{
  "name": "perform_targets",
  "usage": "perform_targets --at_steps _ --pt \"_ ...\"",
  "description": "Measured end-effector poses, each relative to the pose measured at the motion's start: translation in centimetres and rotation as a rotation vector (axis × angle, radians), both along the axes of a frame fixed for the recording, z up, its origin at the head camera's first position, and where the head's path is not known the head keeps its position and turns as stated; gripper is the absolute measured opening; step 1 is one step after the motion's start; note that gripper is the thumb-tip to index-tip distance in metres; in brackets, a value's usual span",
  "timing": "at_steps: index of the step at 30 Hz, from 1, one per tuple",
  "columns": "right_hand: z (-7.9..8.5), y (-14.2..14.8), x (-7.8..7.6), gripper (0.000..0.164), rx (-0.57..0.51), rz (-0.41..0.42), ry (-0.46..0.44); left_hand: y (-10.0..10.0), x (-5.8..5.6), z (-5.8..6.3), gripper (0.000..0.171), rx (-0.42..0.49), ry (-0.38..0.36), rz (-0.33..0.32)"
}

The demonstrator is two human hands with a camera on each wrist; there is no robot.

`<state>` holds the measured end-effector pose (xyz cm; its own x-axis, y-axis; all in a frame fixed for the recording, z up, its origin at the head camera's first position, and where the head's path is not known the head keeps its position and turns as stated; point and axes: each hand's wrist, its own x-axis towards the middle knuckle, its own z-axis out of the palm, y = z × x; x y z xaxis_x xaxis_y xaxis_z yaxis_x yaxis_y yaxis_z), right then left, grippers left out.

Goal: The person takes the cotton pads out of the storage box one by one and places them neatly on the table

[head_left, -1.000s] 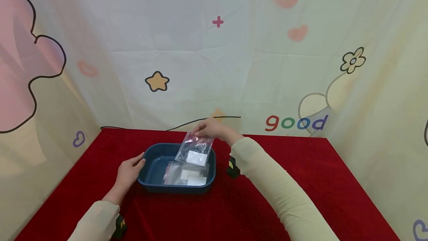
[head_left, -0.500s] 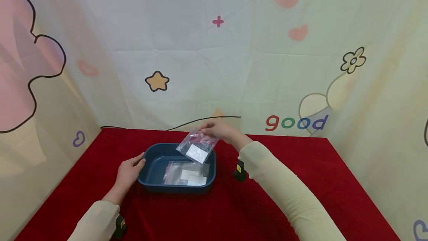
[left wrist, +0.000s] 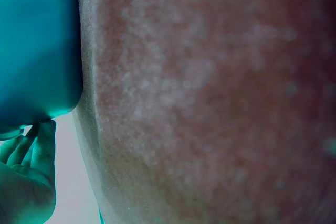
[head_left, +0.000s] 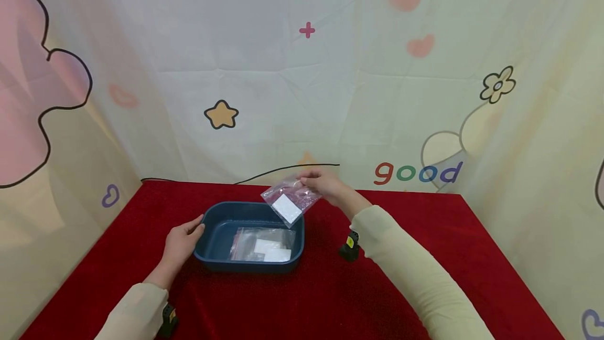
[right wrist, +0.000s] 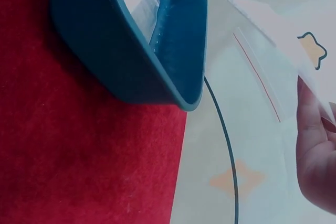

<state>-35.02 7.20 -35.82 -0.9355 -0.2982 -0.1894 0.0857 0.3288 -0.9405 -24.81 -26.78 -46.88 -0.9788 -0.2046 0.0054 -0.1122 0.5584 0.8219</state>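
Observation:
A clear zip-lock bag with a white card inside hangs tilted from my right hand, pinched by its upper corner between thumb and fingers. It hovers over the back right corner of a blue plastic tub. My left hand holds the tub's left rim; in the left wrist view its fingers meet the tub's edge. Inside the tub, towards the front right, more clear bags with white cards lie overlapping. The right wrist view catches the held bag's red seal line and part of my right hand.
A red cloth covers the table under the tub. Behind it and on both sides hangs a pale printed curtain. Dark wrist cameras sit on both sleeves.
My right hand has moved to the right, carrying the zip-lock bag from above the tub's middle to its back right corner and tilting it. The left hand and the tub have stayed put.

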Motion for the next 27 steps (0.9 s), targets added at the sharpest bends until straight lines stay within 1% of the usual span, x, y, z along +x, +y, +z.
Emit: perform_targets --at_steps 5,12,18,24,27 --pt "-0.4 1.0 0.2 0.034 -0.044 -0.010 -0.006 0.0 0.0 -0.1 0.047 -0.001 0.002 0.003" --pt "-1.3 2.1 0.2 0.034 -0.071 -0.026 0.013 -0.1 -0.2 -0.2 0.048 0.011 -0.004 0.007" --pt "-1.6 2.9 0.4 0.034 -0.081 -0.088 -0.014 -0.1 -0.2 -0.1 0.048 0.012 -0.004 0.005" --pt "-2.3 4.0 0.8 0.036 -0.095 -0.104 -0.021 0.0 -0.1 -0.2 0.048 0.017 -0.015 0.005" --pt "-2.8 4.4 0.8 0.037 -0.125 -0.127 -0.019 -0.1 -0.2 -0.3 0.048 0.015 -0.013 0.009"
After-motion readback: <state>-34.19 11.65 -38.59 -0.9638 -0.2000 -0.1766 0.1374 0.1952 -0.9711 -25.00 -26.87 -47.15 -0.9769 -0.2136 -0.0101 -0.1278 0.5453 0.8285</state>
